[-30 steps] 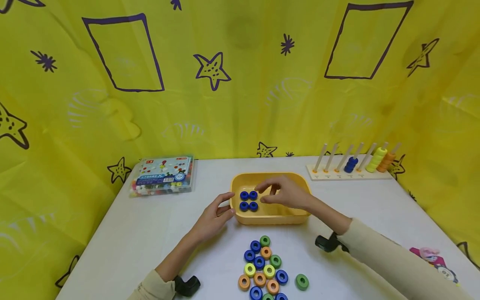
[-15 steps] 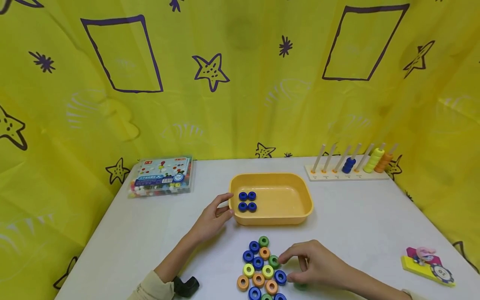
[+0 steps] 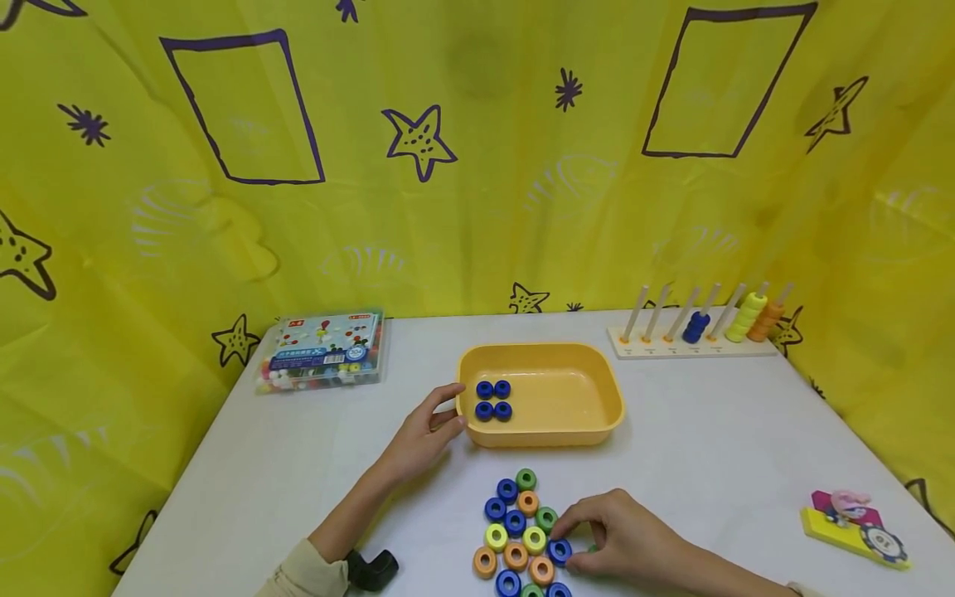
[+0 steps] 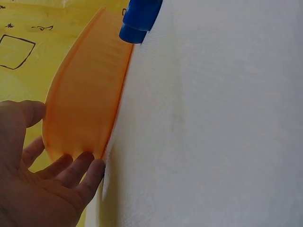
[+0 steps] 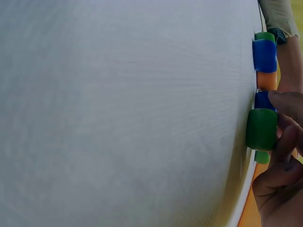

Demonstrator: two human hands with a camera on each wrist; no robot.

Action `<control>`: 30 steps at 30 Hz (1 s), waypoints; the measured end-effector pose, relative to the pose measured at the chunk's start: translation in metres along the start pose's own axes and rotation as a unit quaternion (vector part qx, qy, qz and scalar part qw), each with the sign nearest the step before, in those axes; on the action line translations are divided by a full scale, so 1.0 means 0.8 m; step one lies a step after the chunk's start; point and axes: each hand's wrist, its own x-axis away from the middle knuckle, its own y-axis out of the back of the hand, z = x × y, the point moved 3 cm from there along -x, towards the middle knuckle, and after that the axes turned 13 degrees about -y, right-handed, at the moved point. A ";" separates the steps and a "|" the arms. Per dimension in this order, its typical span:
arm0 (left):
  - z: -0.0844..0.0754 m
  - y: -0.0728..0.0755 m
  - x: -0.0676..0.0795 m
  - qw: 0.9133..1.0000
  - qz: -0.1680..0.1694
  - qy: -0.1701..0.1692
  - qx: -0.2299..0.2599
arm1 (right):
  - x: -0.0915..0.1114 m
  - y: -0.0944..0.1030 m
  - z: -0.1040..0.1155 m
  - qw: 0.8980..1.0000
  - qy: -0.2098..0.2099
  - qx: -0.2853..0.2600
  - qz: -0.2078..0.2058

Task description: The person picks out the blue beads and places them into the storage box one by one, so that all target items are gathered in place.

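My left hand (image 3: 421, 438) holds the left end of a yellow-orange plastic tray (image 3: 612, 406), thumb and fingertips against its outer wall; the left wrist view shows this hand (image 4: 57, 179) on the tray's end wall (image 4: 90, 90). Several blue ring beads (image 3: 484, 411) sit inside, at the tray's left. In front, my right hand (image 3: 634, 535) pinches a blue ring bead (image 3: 559, 552) between thumb and index finger, at the right side of a cluster of blue, green, orange and yellow beads. A green bead (image 5: 262, 129) stands near the right hand (image 5: 284, 165) in the right wrist view.
A wooden peg stand (image 3: 694, 347) with blue, yellow and orange beads is at the back right. A clear box of colourful parts (image 3: 324, 352) lies at the back left. A small yellow and pink toy (image 3: 854, 526) lies at the right.
My right hand has come from above the tray down to the bead cluster and closed its fingers on a blue bead. The left hand has stayed at the tray's end.
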 end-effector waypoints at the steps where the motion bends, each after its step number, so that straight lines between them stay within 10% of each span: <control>1: 0.000 0.000 0.000 1.000 0.000 0.000 0.000 | 0.000 -0.001 0.000 1.000 -0.002 0.002 0.000; 13: 0.000 0.001 0.000 1.000 0.000 0.002 0.001 | -0.023 0.064 0.040 0.999 -0.006 0.022 -0.023; 22: -0.003 0.002 0.000 1.000 0.004 0.004 -0.005 | -0.131 0.143 0.035 0.994 0.006 0.046 -0.096; 30: 0.035 0.001 -0.004 1.000 -0.004 -0.003 -0.004 | -0.205 0.147 -0.021 0.998 -0.039 0.012 -0.056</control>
